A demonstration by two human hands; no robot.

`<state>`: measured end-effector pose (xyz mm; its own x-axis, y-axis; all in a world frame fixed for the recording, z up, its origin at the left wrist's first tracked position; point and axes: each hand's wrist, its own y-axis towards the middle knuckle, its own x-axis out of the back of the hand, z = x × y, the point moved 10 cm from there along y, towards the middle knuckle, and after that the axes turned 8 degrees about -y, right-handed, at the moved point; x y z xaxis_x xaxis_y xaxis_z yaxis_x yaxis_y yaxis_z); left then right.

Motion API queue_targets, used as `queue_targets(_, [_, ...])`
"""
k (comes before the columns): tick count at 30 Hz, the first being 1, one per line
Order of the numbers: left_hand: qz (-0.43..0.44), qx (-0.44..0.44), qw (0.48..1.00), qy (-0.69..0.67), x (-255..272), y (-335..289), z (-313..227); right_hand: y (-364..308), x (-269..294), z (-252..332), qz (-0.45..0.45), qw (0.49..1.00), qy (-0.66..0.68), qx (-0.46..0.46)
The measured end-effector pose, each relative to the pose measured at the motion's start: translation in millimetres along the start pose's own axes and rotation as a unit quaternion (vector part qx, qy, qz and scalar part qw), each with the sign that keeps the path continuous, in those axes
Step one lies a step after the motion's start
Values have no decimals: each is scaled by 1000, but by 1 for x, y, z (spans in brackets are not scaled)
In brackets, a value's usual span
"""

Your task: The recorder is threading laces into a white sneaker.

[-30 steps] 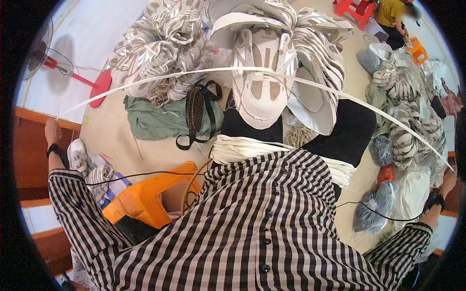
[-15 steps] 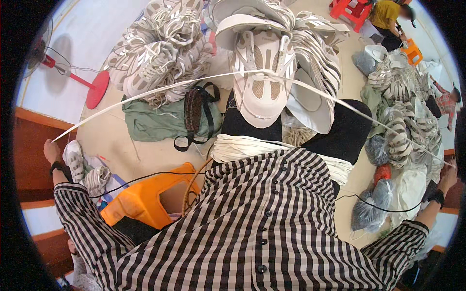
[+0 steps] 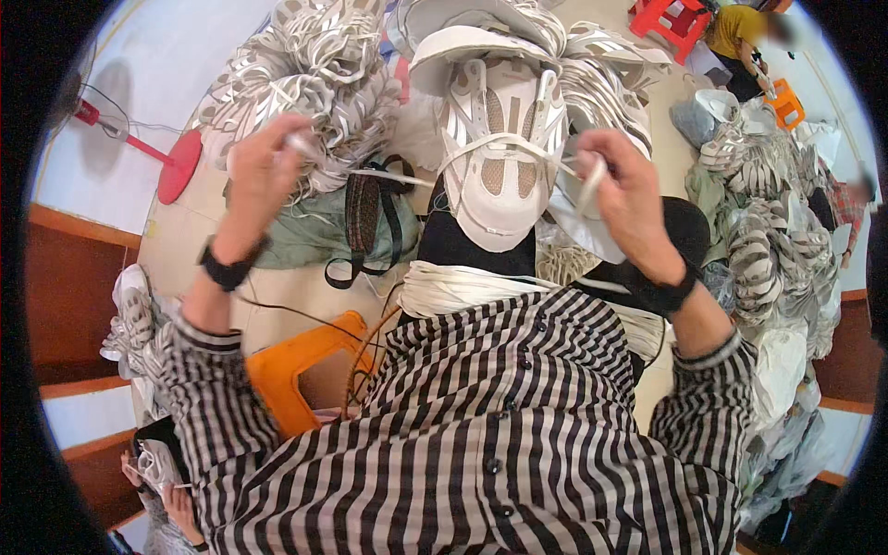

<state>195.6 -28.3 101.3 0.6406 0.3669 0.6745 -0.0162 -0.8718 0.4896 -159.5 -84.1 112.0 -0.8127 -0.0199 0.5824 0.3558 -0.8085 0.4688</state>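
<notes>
The white lace (image 3: 504, 139) lies across the front of the shoe (image 3: 499, 190), which is between my hands. My right hand (image 3: 622, 199) pinches it in a loop; my left hand (image 3: 264, 176) is blurred, so I cannot tell its grip. Better to keep both sides even, untwisted.

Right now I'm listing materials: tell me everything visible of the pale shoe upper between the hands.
The off-white shoe upper has its rounded toe lowest in the picture; tan mesh panels break its smooth, leather-like surface. A white lace lies across it, running toward the blurred left hand and into the right hand. Another shoe piece overlaps its far end.
</notes>
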Motion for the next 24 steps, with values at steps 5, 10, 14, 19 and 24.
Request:
queue_targets(5, [-31,-84,975,-205,-91,24,-94,11,-33,-44,-15,998,-9,-58])
queue_targets(10, [-40,38,950,-306,-145,36,-75,4,-31,-57,-65,996,-4,-60])
queue_targets(14, [-70,82,935,-337,-163,32,-59,7,-41,-53,-63,997,-14,-44])
queue_targets(19, [-96,49,944,-313,-163,25,-61,7,-42,-56,-71,996,-30,-40])
queue_targets(24, [-132,65,936,-320,-158,22,-52,9,-42,-52,-77,996,-48,-23])
